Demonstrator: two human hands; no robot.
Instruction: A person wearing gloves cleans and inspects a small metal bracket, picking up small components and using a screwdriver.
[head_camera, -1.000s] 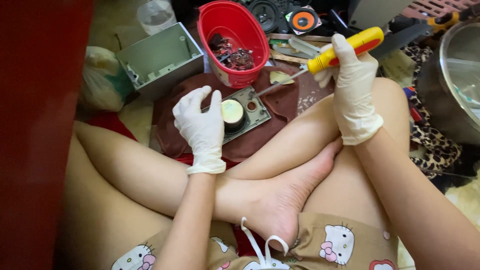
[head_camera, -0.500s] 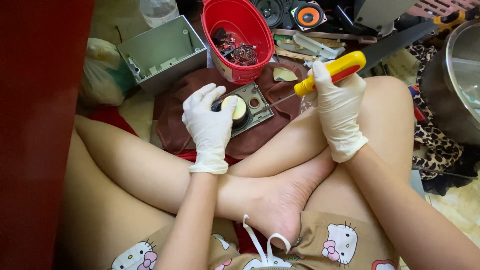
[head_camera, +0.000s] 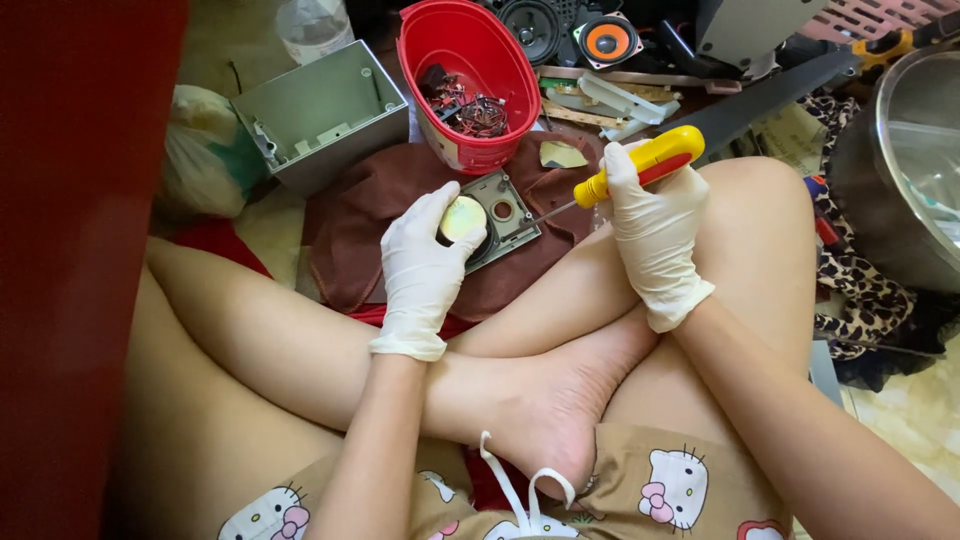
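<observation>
I sit cross-legged on the floor, both hands in white gloves. My left hand (head_camera: 420, 265) rests on a small grey speaker panel (head_camera: 505, 215) lying on a dark brown cloth (head_camera: 355, 225), fingers around its round cream-coloured speaker magnet (head_camera: 462, 217). My right hand (head_camera: 655, 225) grips a screwdriver (head_camera: 640, 165) with a yellow and red handle. Its thin shaft points left and down, the tip at the panel's right edge.
A red plastic bowl (head_camera: 470, 70) with wires and small parts stands behind the cloth. A grey open box (head_camera: 320, 115) lies at the left, loose speakers (head_camera: 610, 40) and boards at the back, a metal pot (head_camera: 900, 170) at the right.
My right hand has brought the screwdriver down and left until its tip is at the panel. My left hand has closed around the speaker magnet.
</observation>
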